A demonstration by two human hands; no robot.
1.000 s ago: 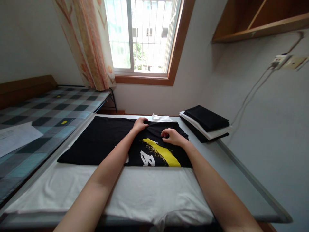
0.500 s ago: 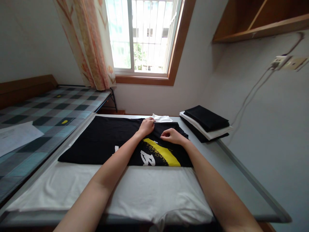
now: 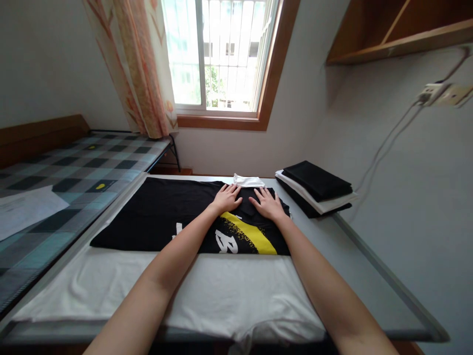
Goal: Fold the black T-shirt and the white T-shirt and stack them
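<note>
A black T-shirt [image 3: 148, 212] with a yellow stripe and white lettering lies partly folded across the table. Both palms rest on its far part, just right of the middle. My left hand [image 3: 226, 198] is flat, fingers spread over the dark cloth. Beside it, my right hand [image 3: 269, 203] also lies flat with its fingers apart. Beneath the black shirt a white shirt [image 3: 236, 291] spreads toward me, its near edge reaching the table's front. A bit of white cloth [image 3: 248, 181] shows beyond my fingertips.
A stack of folded black and white clothes [image 3: 316, 185] sits at the right on the grey table [image 3: 377, 291]. To the left is a bed with a checked cover [image 3: 92, 167] and a paper sheet [image 3: 33, 209]. Cables [image 3: 384, 135] hang down the right wall.
Both hands have gone from curled fingers on the cloth to flat, spread palms. The black fabric under them now lies flatter.
</note>
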